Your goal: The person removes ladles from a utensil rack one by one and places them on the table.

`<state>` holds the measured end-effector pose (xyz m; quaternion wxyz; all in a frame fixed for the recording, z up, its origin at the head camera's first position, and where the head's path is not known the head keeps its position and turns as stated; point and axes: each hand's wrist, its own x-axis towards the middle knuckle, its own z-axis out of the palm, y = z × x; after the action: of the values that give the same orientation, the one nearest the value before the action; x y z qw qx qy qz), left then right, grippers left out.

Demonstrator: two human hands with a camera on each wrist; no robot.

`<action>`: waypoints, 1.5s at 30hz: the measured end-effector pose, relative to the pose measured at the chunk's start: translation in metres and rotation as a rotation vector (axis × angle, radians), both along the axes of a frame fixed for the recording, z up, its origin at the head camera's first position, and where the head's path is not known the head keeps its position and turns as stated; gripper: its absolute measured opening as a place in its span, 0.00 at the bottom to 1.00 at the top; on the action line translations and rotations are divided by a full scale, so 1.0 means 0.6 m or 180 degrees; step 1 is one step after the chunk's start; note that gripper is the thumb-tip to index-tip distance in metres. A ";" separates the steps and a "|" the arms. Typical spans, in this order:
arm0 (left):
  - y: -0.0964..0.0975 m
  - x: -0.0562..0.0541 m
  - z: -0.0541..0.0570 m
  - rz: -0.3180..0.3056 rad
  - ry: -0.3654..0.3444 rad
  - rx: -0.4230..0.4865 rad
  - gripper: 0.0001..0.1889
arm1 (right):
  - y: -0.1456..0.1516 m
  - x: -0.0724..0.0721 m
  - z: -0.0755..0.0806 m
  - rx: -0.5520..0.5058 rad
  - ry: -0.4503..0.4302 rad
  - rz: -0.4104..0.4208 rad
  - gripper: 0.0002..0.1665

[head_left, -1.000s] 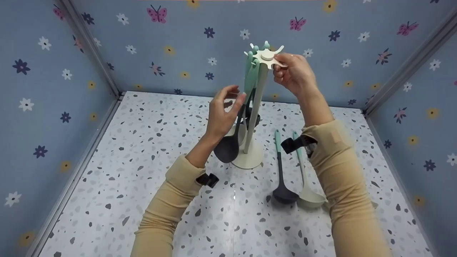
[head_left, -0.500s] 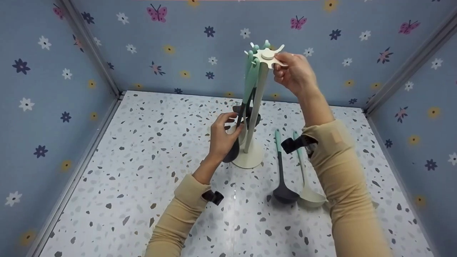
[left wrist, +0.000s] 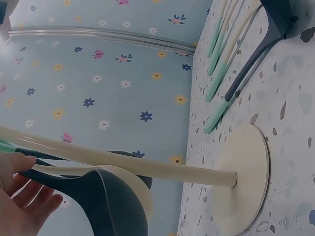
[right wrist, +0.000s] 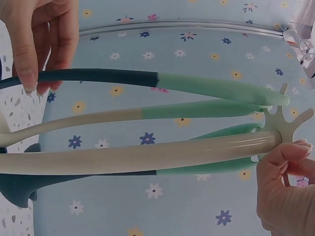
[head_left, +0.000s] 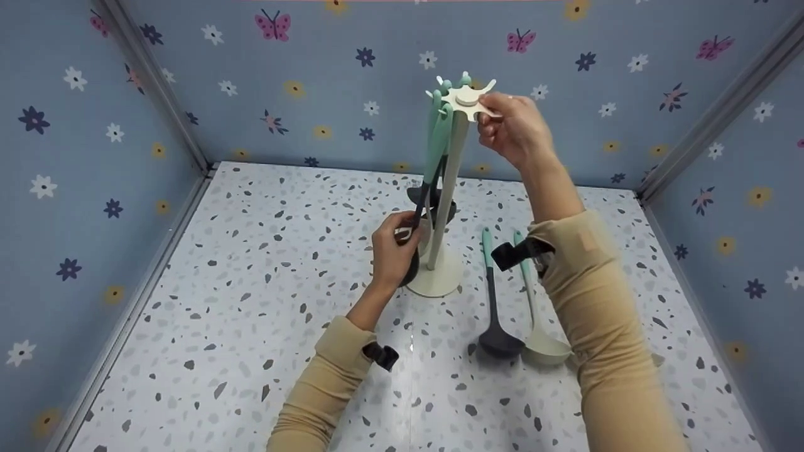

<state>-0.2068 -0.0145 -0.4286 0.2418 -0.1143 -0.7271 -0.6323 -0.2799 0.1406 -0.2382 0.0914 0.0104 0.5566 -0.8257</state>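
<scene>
A cream utensil stand point(head_left: 436, 282) rises from the speckled table. From its top hooks hang several mint-handled utensils. My left hand point(head_left: 392, 254) pinches the dark shaft of a hanging ladle point(left wrist: 118, 206) between thumb and fingers, low down near the bowl. In the right wrist view its mint handle end overlaps a hook. Behind it hang a cream utensil point(right wrist: 98, 114) with a mint handle and dark utensils point(right wrist: 29, 189), partly hidden by the pole. At the top, my right hand point(head_left: 518, 129) pinches an arm of the hook ring point(head_left: 466, 97).
Right of the stand, a dark ladle point(head_left: 500, 342) and a cream ladle point(head_left: 546, 348) lie side by side on the table. Another pale utensil point(head_left: 657, 360) pokes out from under the right sleeve. Patterned walls point(head_left: 352, 113) enclose the back and sides.
My left hand has moved down alongside the hanging ladle, and its fingers have closed on the dark shaft. My right hand has stayed on the hook ring.
</scene>
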 end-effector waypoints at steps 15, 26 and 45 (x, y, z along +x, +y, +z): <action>0.002 0.015 0.009 0.0079 0.0438 0.0151 0.10 | 0.000 0.002 0.004 0.0051 -0.0054 -0.0026 0.05; -0.002 0.015 0.006 0.0062 0.0608 0.0260 0.10 | 0.000 0.003 0.003 0.0033 -0.0017 0.0002 0.06; -0.012 0.027 0.018 0.0187 0.0662 0.0249 0.09 | 0.001 0.002 0.003 0.0076 -0.0006 -0.0014 0.05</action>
<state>-0.1906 -0.0220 -0.4180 0.3386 -0.1484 -0.6759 -0.6375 -0.2785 0.1409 -0.2365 0.0899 0.0135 0.5663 -0.8192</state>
